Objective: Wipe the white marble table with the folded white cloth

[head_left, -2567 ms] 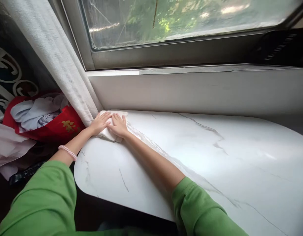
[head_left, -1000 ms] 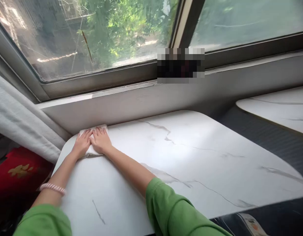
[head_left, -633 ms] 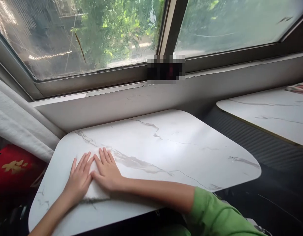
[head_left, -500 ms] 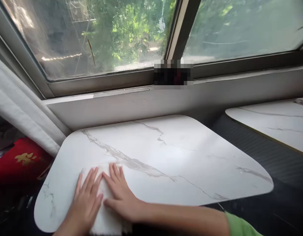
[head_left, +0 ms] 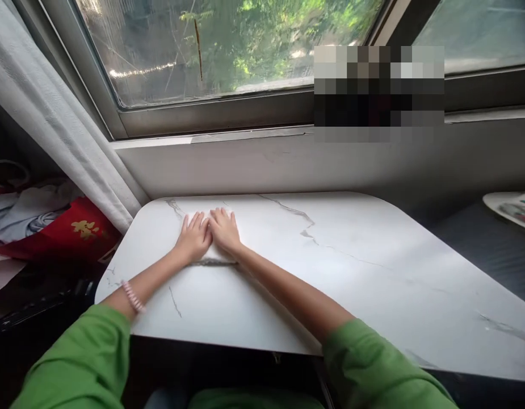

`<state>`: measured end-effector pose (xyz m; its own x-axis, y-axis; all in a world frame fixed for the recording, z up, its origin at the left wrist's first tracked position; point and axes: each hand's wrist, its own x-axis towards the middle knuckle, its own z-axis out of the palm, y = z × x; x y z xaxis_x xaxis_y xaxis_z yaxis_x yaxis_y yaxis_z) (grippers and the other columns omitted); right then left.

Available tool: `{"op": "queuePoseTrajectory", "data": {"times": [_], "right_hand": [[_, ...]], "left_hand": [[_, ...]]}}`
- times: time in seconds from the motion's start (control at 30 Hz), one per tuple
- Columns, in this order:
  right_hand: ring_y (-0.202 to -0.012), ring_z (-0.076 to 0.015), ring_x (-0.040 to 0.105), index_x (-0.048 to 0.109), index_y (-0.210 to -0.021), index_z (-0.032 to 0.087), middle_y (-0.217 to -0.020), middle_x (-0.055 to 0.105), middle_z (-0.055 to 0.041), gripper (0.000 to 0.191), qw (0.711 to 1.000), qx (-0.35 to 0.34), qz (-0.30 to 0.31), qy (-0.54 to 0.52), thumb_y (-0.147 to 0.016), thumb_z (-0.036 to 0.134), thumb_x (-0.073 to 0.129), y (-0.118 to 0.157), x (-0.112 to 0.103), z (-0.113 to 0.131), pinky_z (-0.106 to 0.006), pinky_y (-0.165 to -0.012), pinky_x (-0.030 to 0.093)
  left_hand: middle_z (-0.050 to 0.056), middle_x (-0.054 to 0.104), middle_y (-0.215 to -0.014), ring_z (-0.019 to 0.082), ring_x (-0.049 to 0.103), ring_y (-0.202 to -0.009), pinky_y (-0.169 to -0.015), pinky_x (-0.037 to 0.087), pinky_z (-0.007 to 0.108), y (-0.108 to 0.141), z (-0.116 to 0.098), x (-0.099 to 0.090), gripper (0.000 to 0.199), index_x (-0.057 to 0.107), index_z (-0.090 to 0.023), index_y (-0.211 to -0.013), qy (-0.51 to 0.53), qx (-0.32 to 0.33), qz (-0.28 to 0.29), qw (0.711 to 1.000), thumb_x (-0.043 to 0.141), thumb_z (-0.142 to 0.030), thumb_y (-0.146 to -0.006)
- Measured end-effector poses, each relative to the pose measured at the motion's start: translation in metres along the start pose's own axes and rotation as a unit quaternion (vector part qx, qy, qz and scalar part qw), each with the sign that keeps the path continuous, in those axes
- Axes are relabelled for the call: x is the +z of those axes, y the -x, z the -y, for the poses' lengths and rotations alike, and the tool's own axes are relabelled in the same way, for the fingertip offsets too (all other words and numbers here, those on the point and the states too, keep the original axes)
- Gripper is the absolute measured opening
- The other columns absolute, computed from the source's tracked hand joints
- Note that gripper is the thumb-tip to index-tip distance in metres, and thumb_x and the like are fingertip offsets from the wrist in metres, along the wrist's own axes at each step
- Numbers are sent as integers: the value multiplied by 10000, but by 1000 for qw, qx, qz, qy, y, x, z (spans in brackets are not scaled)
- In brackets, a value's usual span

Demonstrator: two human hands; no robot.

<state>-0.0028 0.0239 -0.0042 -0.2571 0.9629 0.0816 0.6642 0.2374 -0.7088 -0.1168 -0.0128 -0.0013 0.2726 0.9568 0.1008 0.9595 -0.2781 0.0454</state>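
Both hands lie flat near the far left part of a white tabletop (head_left: 279, 295) with grey marble veins. My left hand (head_left: 195, 237), with its fingers stretched forward, presses on a thin white cloth or wipe (head_left: 214, 253). Beside it, touching at the fingertips, my right hand (head_left: 225, 230) rests palm down on the same cloth. Most of the cloth is hidden under the hands, and its white blends with the table. A pink beaded bracelet (head_left: 133, 296) circles my left wrist.
Behind the table stand a low wall and a window (head_left: 228, 51). A white curtain (head_left: 62, 113) hangs at the left, beside a red bag (head_left: 70, 230) with clothes. At the right are a dark grey surface (head_left: 470, 238) and part of another white board (head_left: 504, 207).
Both hands have slid forward from the near edge toward the far edge of the tabletop, taking the cloth along. The camera view has shifted left and down.
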Motion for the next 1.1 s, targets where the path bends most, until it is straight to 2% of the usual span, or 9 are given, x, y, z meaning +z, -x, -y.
{"op": "queuePoseTrajectory", "data": {"times": [0.1,0.23,0.37,0.5,0.63,0.77,0.97,1.1], "right_hand": [[-1390,-230,275,506,-1311,85,-1442,440,-140,480,995,-13,-74,62,-904,227,296,-39,-4,-14,-442,-1154,73],[-1315,-240,384,587,-1194,110,-1332,552,-135,419,987,-21,-124,100,-870,198,336,-75,-8,-31,-441,-1140,117],[-1318,-241,382,600,-1176,111,-1331,554,-141,412,986,-15,-128,108,-870,198,337,-90,-9,-37,-435,-1133,126],[-1347,-244,339,574,-1216,90,-1393,495,-154,438,985,-19,-115,124,-873,200,326,-86,-11,-35,-447,-1134,115],[-1362,-234,318,538,-1276,84,-1420,467,-144,475,987,-34,-94,124,-882,210,305,-71,-17,-32,-430,-1142,121],[-1389,-233,277,470,-1353,67,-1469,405,-137,518,988,-40,-63,133,-894,219,283,-37,-27,-37,-432,-1149,123],[-1425,-210,194,383,-1424,60,-1519,311,-116,566,990,-60,-7,131,-890,224,292,59,-49,-53,-420,-1171,96],[-1433,-192,158,341,-1457,132,-1533,272,-72,580,991,-80,10,106,-890,252,313,127,-62,-69,-460,-1178,96]], "left_hand": [[122,282,-1528,217,209,-1423,-1170,94,448,-58,15,3,518,289,-120,-1452,10,12,8,1000,295,-279,-960],[110,316,-1516,213,243,-1409,-1169,87,435,-103,24,12,515,305,-143,-1450,10,22,-11,1000,307,-259,-948],[99,334,-1509,220,271,-1396,-1162,117,447,-118,27,20,489,345,-172,-1431,16,27,-24,999,301,-252,-951],[105,332,-1509,224,262,-1400,-1159,114,455,-116,26,19,488,343,-157,-1432,11,30,-28,999,298,-254,-955],[117,311,-1517,222,245,-1408,-1162,98,460,-103,14,16,501,317,-140,-1446,4,9,-25,1000,279,-257,-960],[135,264,-1533,241,193,-1426,-1165,75,489,-74,-14,14,524,286,-125,-1462,6,-1,-15,1000,273,-279,-961],[168,222,-1539,285,137,-1435,-1162,72,531,6,-79,10,564,246,-79,-1471,22,16,-13,1000,285,-306,-957],[190,154,-1548,327,40,-1434,-1153,72,573,60,-117,8,599,199,-46,-1479,52,63,-2,997,311,-317,-956]]}}
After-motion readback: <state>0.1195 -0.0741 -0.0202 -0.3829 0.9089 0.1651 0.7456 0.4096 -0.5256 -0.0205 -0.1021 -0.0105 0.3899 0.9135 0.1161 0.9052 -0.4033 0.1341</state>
